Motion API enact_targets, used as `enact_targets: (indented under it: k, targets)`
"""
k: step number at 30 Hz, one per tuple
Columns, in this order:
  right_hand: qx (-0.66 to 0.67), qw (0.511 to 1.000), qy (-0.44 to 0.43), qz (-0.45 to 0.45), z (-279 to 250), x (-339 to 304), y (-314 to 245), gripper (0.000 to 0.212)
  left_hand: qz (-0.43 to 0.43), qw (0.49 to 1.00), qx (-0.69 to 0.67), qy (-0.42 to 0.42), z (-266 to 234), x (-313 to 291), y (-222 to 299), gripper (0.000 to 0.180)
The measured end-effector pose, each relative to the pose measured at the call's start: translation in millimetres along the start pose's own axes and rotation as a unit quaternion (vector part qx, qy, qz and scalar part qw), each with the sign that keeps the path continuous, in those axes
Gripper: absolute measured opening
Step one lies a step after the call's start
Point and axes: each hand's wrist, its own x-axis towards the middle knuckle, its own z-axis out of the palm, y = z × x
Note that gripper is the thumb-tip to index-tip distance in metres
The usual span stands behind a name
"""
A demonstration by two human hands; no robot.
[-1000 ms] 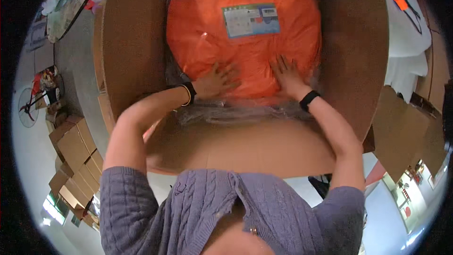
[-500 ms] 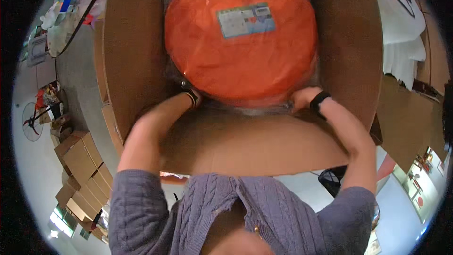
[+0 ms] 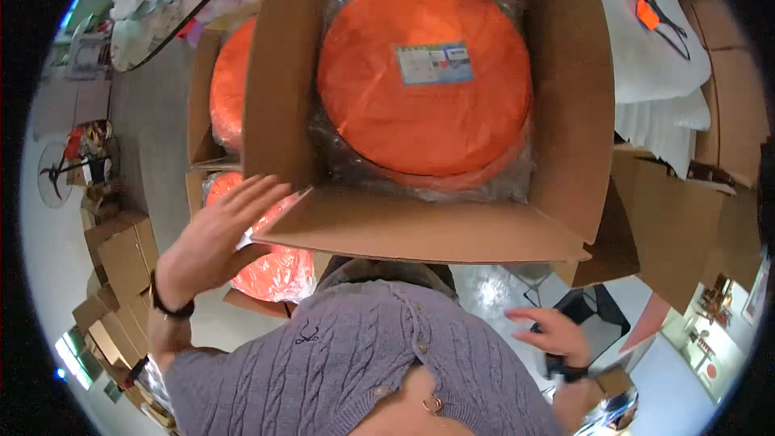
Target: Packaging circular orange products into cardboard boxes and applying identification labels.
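A large round orange bundle [image 3: 428, 129] lies flat in clear plastic inside an open cardboard box [image 3: 573, 113]. A small printed label [image 3: 434, 73] sits on its top. At the near left corner of the box, my left hand [image 3: 202, 242] has its fingers stretched out, with the thumb apart below them. The corner of the near flap [image 3: 428, 236] comes between thumb and fingers; whether they touch it, I cannot tell. My right hand [image 3: 557, 335], slightly blurred, hangs in the air by my body, below the box's near right corner. Its fingers are spread and hold nothing.
Left of the box stand other cartons with plastic-wrapped orange bundles [image 3: 232, 85]. White foam sheets [image 3: 670, 121] lie to the right, with orange-marked scissors [image 3: 658, 16] on top. Brown cartons [image 3: 125, 254] are stacked at the far left, near a fan [image 3: 56, 173].
Both hands have come out of the box from the bundle's near edge, the left to the flap's left corner, the right back toward my body. The view has shifted, showing more cartons at left.
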Motion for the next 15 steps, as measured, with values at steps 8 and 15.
enact_targets:
  k: [8,15]
  targets:
    - [-0.081,0.963,0.190,-0.173,29,106,-19,0.025,-0.371,0.883,-0.066,0.281,71,-166,0,0.063]
    - [-0.110,0.957,0.113,-0.242,-20,145,-24,0.025,-0.047,0.943,-0.119,0.307,122,-9,8,0.057]
